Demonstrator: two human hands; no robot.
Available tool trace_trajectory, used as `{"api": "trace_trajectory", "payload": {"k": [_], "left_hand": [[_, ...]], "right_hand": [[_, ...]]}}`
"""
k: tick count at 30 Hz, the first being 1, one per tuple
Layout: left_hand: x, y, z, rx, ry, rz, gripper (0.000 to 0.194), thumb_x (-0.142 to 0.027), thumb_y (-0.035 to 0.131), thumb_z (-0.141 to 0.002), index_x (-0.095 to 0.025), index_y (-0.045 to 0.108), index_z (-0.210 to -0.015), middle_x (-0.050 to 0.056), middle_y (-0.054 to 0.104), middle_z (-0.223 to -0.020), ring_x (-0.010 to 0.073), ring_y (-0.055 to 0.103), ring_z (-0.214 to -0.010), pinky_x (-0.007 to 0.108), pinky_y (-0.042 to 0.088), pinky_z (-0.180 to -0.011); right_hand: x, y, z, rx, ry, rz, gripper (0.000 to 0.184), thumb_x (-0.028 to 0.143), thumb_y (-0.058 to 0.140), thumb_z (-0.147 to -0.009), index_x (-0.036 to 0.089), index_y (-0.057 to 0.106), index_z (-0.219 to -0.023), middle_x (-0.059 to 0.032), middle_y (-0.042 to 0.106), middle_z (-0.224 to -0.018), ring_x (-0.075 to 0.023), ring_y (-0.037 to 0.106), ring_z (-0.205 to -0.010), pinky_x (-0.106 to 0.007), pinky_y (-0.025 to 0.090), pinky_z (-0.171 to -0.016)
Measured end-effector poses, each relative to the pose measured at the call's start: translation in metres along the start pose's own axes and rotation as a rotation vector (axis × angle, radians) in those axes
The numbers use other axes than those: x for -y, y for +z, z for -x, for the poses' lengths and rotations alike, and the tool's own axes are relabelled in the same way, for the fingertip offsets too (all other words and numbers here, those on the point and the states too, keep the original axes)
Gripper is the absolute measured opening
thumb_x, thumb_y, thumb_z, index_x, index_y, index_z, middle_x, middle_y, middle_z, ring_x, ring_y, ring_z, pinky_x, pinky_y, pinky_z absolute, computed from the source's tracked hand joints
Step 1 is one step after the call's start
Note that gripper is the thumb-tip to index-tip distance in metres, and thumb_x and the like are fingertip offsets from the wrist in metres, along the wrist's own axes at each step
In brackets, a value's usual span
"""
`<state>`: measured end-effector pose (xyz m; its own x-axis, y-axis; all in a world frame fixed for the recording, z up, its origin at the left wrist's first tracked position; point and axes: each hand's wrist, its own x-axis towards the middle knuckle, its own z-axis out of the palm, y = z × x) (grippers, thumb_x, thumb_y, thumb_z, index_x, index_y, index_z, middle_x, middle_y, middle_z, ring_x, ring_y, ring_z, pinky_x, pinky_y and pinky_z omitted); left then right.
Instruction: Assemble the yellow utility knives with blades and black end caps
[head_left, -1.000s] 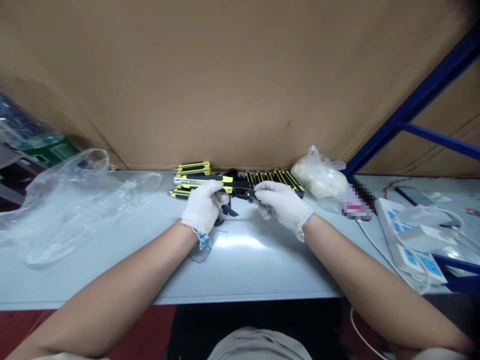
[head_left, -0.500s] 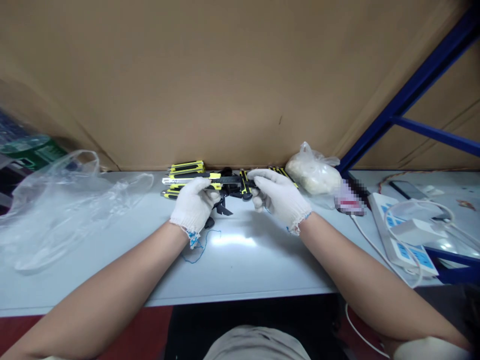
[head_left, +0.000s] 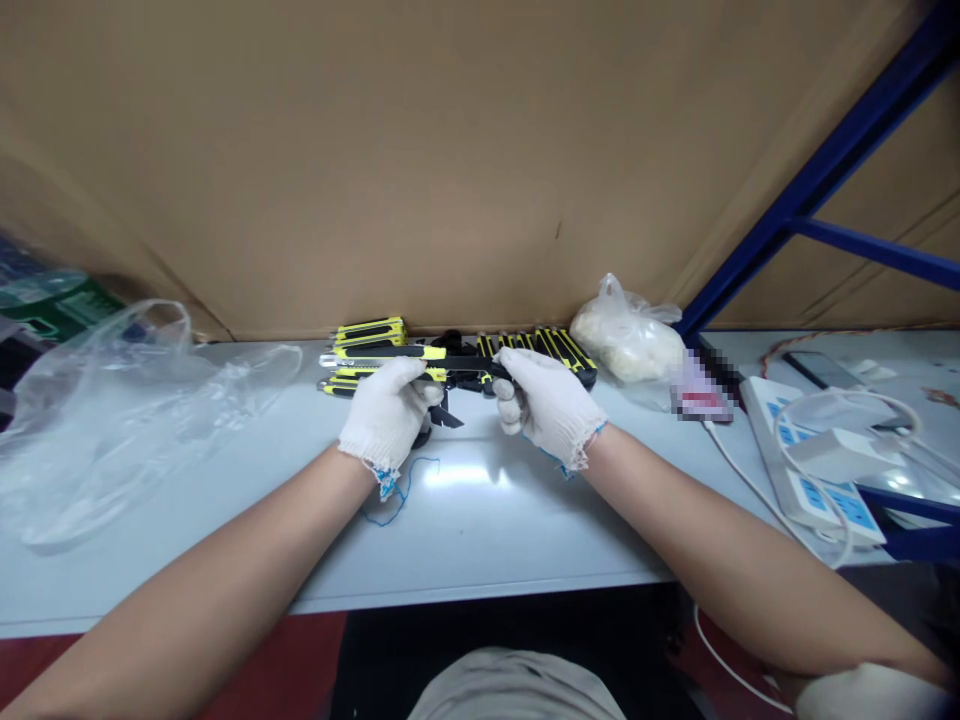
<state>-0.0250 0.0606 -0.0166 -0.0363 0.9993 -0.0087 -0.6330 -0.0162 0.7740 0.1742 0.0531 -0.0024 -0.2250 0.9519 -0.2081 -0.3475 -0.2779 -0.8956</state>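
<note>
My left hand, in a white knit glove, is closed around a yellow and black utility knife held level above the table. From the knife's right end a dark flat strip like a blade reaches across to my right hand. That hand, gloved too, pinches the strip's far end, where a small black part shows at the fingertips. More utility knives lie stacked behind my left hand, and a row of them lies behind my right. Black pieces are heaped between, partly hidden. Another dark piece shows below my left fingers.
A clear plastic bag spreads over the table's left side. At the right are a tied bag with pale contents, a white power strip with cables, and a phone. A cardboard wall rises behind; blue thread lies in front.
My right hand has shifted slightly left and down, and its fingers now pinch the strip's end. The row of knives behind it shows more fully. My left hand has hardly moved.
</note>
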Motion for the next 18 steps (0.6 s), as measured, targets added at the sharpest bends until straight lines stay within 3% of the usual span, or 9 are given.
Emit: {"api": "trace_trajectory", "payload": {"k": [8,14,18], "left_hand": [[0.001,-0.001,-0.001,-0.04,0.048,-0.042,0.025,-0.014,0.085,-0.067,-0.018,0.061,-0.071,0.001,0.065,-0.077,0.0116,0.057,-0.064,0.024,0.045,-0.051],[0.003,-0.004,-0.001,-0.059,0.051,-0.063,0.025,-0.017,0.086,-0.067,-0.018,0.063,-0.075,0.001,0.066,-0.077,0.0126,0.059,-0.064,0.025,0.045,-0.051],[0.003,-0.005,-0.003,-0.063,0.045,-0.068,0.026,-0.018,0.086,-0.067,-0.019,0.062,-0.077,0.001,0.067,-0.08,0.0122,0.059,-0.063,0.025,0.045,-0.05]], "right_hand": [[0.008,-0.006,0.004,0.075,0.069,-0.006,0.032,0.05,0.075,-0.098,0.027,0.053,-0.098,0.0077,0.052,-0.062,-0.0098,0.042,-0.043,-0.021,0.036,-0.037],[0.007,-0.012,0.001,0.104,0.058,0.027,0.031,0.049,0.074,-0.099,0.026,0.053,-0.095,0.0051,0.057,-0.065,-0.011,0.048,-0.046,-0.021,0.041,-0.038],[0.011,-0.015,0.002,0.183,0.029,0.066,0.029,0.041,0.081,-0.092,0.023,0.058,-0.096,0.0029,0.061,-0.071,-0.0118,0.055,-0.05,-0.023,0.048,-0.042]]}}
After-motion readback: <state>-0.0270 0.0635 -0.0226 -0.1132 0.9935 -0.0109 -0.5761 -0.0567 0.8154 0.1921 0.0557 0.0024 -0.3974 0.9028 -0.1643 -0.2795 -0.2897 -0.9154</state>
